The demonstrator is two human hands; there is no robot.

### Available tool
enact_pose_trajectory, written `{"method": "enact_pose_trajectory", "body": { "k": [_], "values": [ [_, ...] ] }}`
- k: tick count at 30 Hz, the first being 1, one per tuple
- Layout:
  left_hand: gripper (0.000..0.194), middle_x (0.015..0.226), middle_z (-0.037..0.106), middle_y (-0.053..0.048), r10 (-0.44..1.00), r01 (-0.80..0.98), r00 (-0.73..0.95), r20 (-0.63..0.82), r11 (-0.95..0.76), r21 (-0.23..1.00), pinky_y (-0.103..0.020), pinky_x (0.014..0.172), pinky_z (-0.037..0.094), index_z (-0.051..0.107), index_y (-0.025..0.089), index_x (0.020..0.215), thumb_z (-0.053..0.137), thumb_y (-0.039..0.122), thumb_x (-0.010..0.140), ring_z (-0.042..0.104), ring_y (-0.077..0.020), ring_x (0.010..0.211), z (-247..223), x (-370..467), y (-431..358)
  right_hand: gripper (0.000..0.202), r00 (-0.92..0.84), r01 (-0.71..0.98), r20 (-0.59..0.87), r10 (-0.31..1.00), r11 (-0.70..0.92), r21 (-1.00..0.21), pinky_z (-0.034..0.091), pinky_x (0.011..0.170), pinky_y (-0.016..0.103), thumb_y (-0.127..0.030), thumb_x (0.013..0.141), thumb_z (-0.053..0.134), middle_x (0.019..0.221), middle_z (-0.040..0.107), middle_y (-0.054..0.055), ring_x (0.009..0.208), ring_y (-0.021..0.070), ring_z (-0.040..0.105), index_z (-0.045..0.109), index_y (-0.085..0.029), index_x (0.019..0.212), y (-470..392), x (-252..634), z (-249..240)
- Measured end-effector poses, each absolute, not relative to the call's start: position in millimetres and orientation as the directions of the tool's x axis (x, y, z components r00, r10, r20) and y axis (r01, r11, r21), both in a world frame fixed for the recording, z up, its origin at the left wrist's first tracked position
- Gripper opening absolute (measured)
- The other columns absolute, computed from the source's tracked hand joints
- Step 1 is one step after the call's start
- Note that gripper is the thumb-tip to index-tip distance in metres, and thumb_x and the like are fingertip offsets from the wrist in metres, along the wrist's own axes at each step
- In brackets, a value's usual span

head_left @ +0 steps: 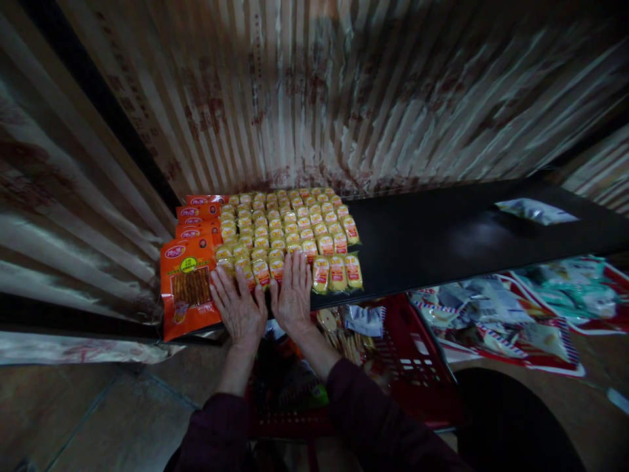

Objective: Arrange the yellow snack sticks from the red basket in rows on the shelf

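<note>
Small yellow wrapped snack packs (pixel 295 219) lie in rows on the left part of a black shelf (pixel 417 236). My left hand (pixel 240 311) rests with its fingers spread on the front packs, near the orange snack bags. Beside it, my right hand (pixel 293 295) lies flat with fingers stretched over the front row. Three yellow packs (pixel 337 272) sit in the front row just right of my right hand. Orange snack bags (pixel 189 282) are lined up one behind another at the shelf's left end. The packs under my fingers are partly hidden.
A red basket (pixel 413 347) with assorted snacks stands below the shelf's front edge. Red-edged bags of packaged goods (pixel 496 321) lie on the floor to the right. One silvery packet (pixel 535 211) lies on the shelf's right part. Pleated, printed sheeting (pixel 304 98) hangs behind.
</note>
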State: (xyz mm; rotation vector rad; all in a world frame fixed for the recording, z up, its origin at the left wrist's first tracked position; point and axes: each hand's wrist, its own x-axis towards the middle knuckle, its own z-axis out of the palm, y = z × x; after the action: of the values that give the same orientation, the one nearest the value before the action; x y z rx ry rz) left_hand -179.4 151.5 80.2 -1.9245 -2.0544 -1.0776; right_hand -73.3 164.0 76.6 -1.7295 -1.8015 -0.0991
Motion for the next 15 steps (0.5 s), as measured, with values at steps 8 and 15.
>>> {"method": "enact_pose_trajectory", "body": {
  "k": [8, 15],
  "values": [
    [0.062, 0.156, 0.010, -0.021, 0.820, 0.908, -0.194, 0.539, -0.057, 0.414, -0.059, 0.114, 0.012, 0.033, 0.009, 0.144, 0.043, 0.039, 0.090, 0.001, -0.0321, 0.145, 80.3, -177.6, 149.7, 0.065, 0.054, 0.923, 0.494, 0.868, 0.146, -0.357, 0.017, 0.114, 0.052, -0.037, 0.096, 0.033, 0.156, 0.017, 0.019, 0.146, 0.0262, 0.002, 0.014, -0.006, 0.149, 161.9, -72.0, 75.7],
    [0.063, 0.157, 0.008, -0.020, 0.802, 0.920, -0.195, 0.564, -0.050, 0.390, -0.060, 0.113, 0.012, 0.034, 0.011, 0.144, 0.045, 0.039, 0.089, 0.001, -0.0329, 0.145, 79.8, -170.4, 147.8, 0.067, 0.038, 0.920, 0.509, 0.860, 0.168, -0.353, 0.016, 0.114, 0.052, -0.042, 0.095, 0.035, 0.155, 0.019, 0.019, 0.146, 0.0270, 0.006, 0.015, -0.007, 0.149, 161.3, -69.3, 74.2]
  ]
}}
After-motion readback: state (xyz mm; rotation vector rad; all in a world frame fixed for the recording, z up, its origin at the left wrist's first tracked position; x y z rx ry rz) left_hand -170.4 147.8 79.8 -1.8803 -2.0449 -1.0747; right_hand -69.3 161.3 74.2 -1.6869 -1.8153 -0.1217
